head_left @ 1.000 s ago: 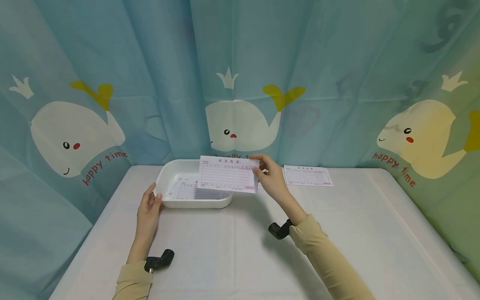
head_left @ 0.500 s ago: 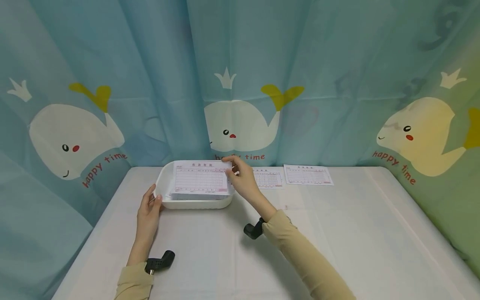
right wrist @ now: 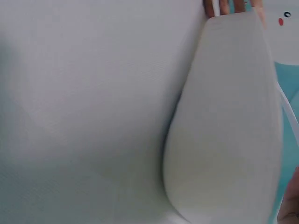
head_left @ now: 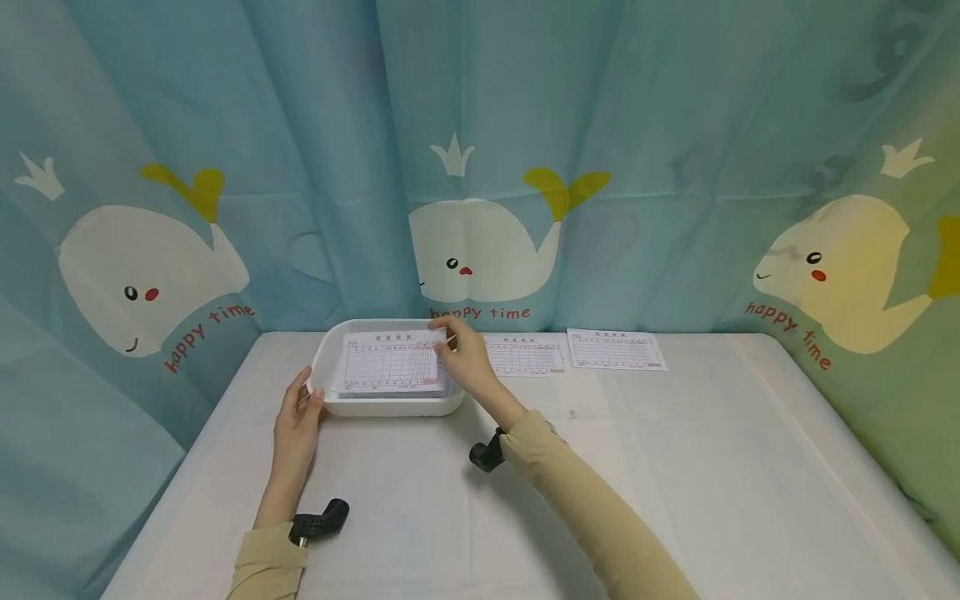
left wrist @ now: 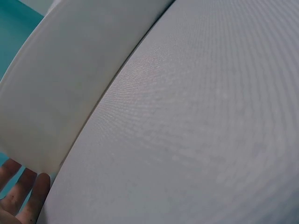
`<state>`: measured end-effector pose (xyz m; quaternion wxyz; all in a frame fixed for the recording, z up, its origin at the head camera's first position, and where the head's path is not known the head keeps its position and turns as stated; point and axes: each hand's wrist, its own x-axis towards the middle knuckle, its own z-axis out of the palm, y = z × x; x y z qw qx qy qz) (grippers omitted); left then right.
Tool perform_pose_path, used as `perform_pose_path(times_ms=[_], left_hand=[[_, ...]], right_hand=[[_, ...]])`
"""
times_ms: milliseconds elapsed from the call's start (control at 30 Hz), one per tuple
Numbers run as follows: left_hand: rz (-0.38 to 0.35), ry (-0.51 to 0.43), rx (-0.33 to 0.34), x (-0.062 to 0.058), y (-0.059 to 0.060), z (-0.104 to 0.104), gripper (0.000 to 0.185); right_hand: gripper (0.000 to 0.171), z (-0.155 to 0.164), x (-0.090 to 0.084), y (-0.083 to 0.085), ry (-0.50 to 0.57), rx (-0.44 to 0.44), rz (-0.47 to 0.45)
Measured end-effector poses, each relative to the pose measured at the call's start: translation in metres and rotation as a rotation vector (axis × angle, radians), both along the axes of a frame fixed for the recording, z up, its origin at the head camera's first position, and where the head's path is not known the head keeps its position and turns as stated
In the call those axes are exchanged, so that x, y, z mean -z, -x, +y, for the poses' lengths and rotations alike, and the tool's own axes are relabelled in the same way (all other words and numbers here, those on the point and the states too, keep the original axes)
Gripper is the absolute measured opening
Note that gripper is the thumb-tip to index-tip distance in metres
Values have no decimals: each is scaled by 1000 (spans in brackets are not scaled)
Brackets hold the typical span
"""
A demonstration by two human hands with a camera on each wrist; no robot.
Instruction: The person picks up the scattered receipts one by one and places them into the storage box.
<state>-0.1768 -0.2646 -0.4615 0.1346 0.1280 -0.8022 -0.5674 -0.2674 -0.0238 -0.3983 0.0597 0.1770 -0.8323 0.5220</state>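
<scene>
A white plastic tray point(head_left: 397, 407) stands at the left back of the table. At its left end my left hand point(head_left: 296, 433) holds the corner, thumb near the rim; its fingers point(left wrist: 32, 196) show against the tray's end in the left wrist view. My right hand point(head_left: 468, 358) pinches a printed receipt slip point(head_left: 390, 362) by its right edge, low over the tray. Other paper beneath that slip is mostly covered. In the right wrist view only part of the right hand point(right wrist: 290, 198) appears, beside the tray's outer wall point(right wrist: 224, 126).
Right of the tray, a receipt slip point(head_left: 525, 357) lies partly behind my right hand. Another slip point(head_left: 617, 350) lies farther right. A blue curtain point(head_left: 645, 250) with whale prints hangs along the table's back edge.
My right hand has carried the receipt slip leftward and down into the tray, over the paper there. The slip on the table behind the hand came into view. My left hand stayed put.
</scene>
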Motion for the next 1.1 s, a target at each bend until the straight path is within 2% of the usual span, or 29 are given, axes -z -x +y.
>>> perform_pose_path(times_ms=[533, 867, 1100], left_hand=[[6, -6, 1, 2, 0, 0, 54], [9, -1, 2, 1, -1, 0, 55], [-5, 9, 2, 1, -1, 0, 55]], right_hand=[[27, -9, 11, 0, -72, -9, -52], [26, -7, 9, -1, -138, -25, -57], [28, 0, 9, -2, -143, -27, -59]])
